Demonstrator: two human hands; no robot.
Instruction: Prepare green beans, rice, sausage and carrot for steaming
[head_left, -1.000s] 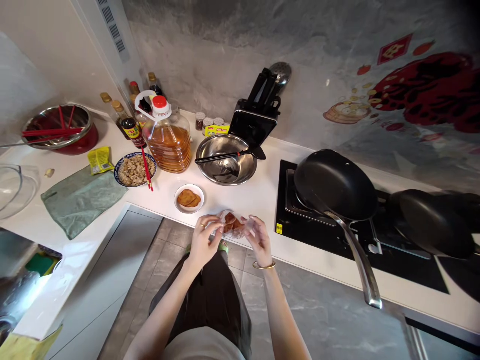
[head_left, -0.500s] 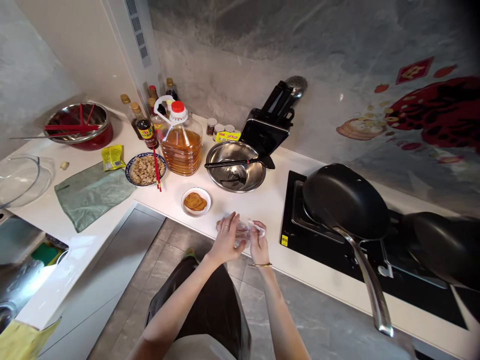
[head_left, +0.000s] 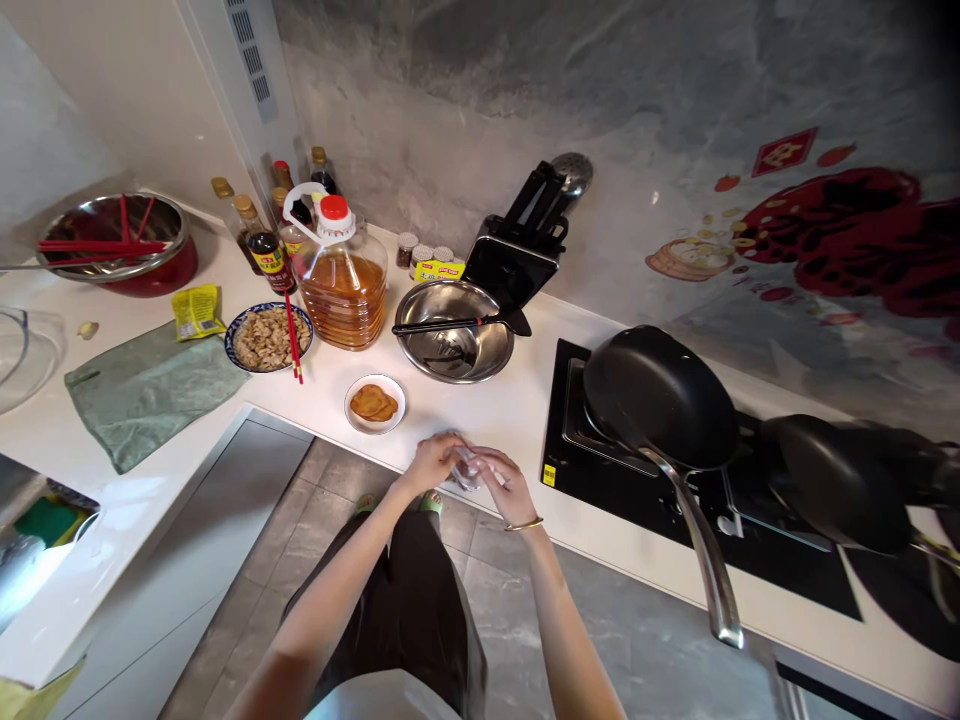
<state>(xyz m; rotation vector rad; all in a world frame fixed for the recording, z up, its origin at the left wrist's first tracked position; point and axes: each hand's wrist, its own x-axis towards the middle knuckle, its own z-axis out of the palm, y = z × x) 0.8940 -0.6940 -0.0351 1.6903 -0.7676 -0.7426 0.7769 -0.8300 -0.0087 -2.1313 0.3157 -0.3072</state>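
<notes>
A crumpled piece of clear plastic [head_left: 466, 474] is between my two hands, above the front edge of the counter. My left hand [head_left: 435, 462] grips its left side with closed fingers. On the other side, my right hand [head_left: 507, 484], with a bangle at the wrist, pinches it between thumb and fingers. Whether the plastic is a bag or a glove I cannot tell. Just left and behind my hands, a small white plate [head_left: 375, 430] holds flat browned patties [head_left: 373, 403]. Behind them a steel bowl [head_left: 495, 365] has a black spatula [head_left: 442, 326] across its rim.
A black frying pan [head_left: 660, 390] stands on the stove [head_left: 559, 420] at right, its handle jutting forward; another dark pan [head_left: 840, 480] lies beyond. At left are an oil jug [head_left: 345, 300], a bowl of chopped food [head_left: 264, 338] with red chopsticks, a green cloth [head_left: 150, 390] and sauce bottles [head_left: 268, 262].
My left hand's spread fingers have closed on the plastic, and the plastic is bunched smaller. My hands have drawn closer together. The whole view has shifted slightly right.
</notes>
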